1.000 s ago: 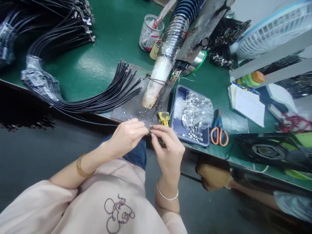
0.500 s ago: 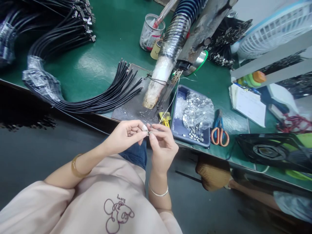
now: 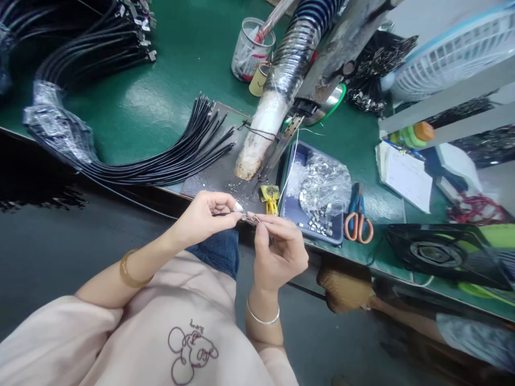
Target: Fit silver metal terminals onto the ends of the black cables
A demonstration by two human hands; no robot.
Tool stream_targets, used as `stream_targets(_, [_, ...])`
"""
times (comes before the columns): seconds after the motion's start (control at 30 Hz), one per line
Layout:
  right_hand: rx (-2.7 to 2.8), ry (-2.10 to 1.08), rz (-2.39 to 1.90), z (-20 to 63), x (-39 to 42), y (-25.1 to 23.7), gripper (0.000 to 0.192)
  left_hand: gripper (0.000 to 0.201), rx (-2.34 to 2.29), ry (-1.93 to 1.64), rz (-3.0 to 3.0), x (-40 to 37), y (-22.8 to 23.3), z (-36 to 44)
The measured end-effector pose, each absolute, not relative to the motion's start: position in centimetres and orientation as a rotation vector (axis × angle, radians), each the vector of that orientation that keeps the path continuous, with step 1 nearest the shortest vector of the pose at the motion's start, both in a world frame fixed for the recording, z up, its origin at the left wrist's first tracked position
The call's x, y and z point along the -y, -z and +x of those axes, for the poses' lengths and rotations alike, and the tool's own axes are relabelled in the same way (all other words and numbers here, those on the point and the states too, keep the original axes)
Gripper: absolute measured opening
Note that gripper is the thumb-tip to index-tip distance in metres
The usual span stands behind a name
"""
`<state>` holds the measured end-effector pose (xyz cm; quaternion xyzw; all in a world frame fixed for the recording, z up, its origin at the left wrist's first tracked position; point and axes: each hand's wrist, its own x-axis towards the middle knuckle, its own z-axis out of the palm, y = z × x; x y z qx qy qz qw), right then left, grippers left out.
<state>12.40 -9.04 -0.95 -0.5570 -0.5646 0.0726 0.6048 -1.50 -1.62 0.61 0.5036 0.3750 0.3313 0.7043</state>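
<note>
The black cable (image 3: 161, 214) comes from the large bundle of black cables (image 3: 161, 161) on the green bench (image 3: 169, 91) and runs along the bench edge to the left hand (image 3: 201, 217). This hand pinches the cable end between thumb and fingers, in front of the dark metal plate (image 3: 217, 179). The blue tray (image 3: 295, 212) with a bag of metal clips (image 3: 325, 187) stands just beside the plate, and the orange scissors (image 3: 358, 222) lie near it on the right. The right hand (image 3: 279, 252) has its fingers closed narrow on a small metal clip (image 3: 250, 217), which touches the cable end; a thin solder wire (image 3: 290, 163) passes close above.

To do this step well, I think both hands should rest steady and close together, the cable end should stay straight and enter the clip fully, and the grip should be near the tip so the small part does not turn. The clip is very small here, so its exact seating cannot be told.
</note>
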Motion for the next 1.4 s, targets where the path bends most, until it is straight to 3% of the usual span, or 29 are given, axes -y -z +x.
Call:
stream_targets(0.4, [1.143, -0.338, -1.313, 12.7, 8.1, 1.0, 0.007, 0.015, -0.827, -0.759, 1.154, 1.4, -1.0, -1.3])
stream_targets(0.83, [1.552, 0.164, -1.304, 13.3, 7.1, 1.4, 0.017, 0.020, -0.887, -0.797, 1.131, 0.6, -1.0, -0.5])
stream_targets(1.17, [1.649, 0.310, -1.308, 13.3, 6.5, 1.7, 0.020, 0.012, -0.925, -0.839, 1.150, 0.0, -1.0, 0.0])
stream_targets(1.4, [1.568, 0.211, -1.330, 13.3, 6.0, 1.4, 0.018, 0.011, -0.901, -0.880, 1.105, -0.5, -1.7, 0.5])
